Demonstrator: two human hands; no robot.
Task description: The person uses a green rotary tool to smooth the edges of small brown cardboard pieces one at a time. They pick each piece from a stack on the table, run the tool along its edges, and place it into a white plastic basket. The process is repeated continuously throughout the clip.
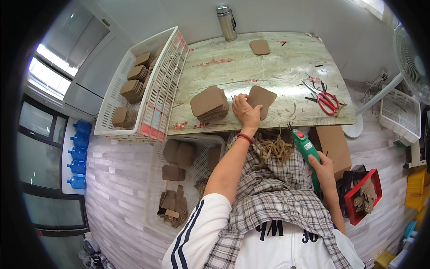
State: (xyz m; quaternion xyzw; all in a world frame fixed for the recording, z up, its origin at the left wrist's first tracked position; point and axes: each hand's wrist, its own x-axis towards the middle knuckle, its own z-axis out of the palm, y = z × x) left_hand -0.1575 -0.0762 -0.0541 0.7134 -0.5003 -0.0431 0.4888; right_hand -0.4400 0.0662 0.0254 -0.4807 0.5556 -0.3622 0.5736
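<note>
My left hand (247, 113) lies at the near-left edge of a small pile of brown rounded-square pieces (263, 99) on the table. Its thumb touches the top piece, and its fingers are spread beside it. My right hand (323, 171) is wrapped around green electric scissors (307, 150) with a red button; their dark blades point up toward the table's front edge. A taller stack of similar brown pieces (208, 102) stands left of my left hand. Tan trimmed strips (275, 151) lie heaped on my plaid apron (268, 197).
Red-handled scissors (323, 98) lie among dark scraps on the table's right. One brown piece (260, 47) and a steel flask (226, 23) are at the back. White crate (154, 101) and lower basket (154, 210) hold brown stacks. A red-rimmed box (354, 210) and a fan (410, 62) stand right.
</note>
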